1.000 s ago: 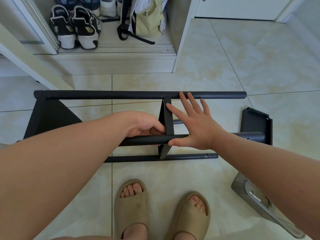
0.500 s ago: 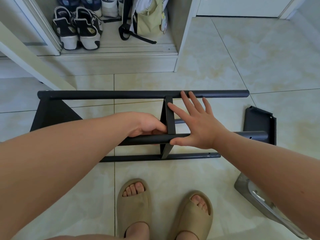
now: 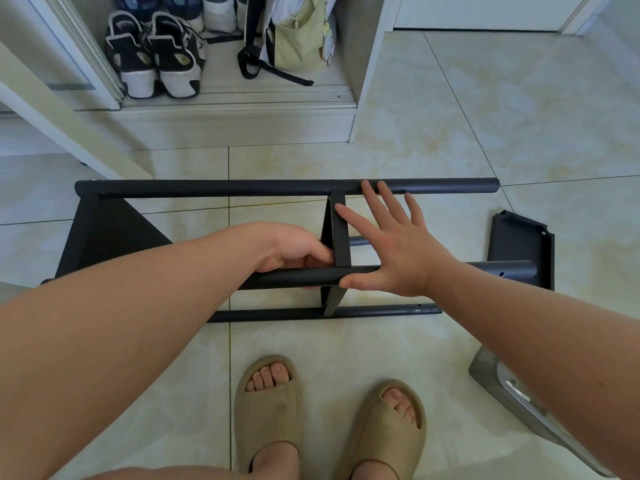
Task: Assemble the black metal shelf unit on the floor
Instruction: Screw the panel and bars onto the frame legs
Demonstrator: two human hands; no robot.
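The black metal shelf frame (image 3: 221, 187) lies on its side on the tiled floor, with long round poles running left to right. A thin black shelf plate (image 3: 340, 233) stands edge-on between the poles at the middle. My left hand (image 3: 294, 249) grips the nearest upper pole (image 3: 291, 278) just left of that plate. My right hand (image 3: 394, 244) is spread flat with straight fingers against the plate's right side, thumb resting on the pole. A wider black shelf (image 3: 104, 230) closes the frame's left end.
A loose black shelf plate (image 3: 519, 244) leans at the frame's right end. A grey metal piece (image 3: 509, 389) lies on the floor at lower right. My sandalled feet (image 3: 266, 407) stand just before the frame. Behind it are a white cabinet step with shoes (image 3: 156, 53) and a bag (image 3: 298, 32).
Both hands keep their places on the pole and plate. Only the head view has shifted slightly.
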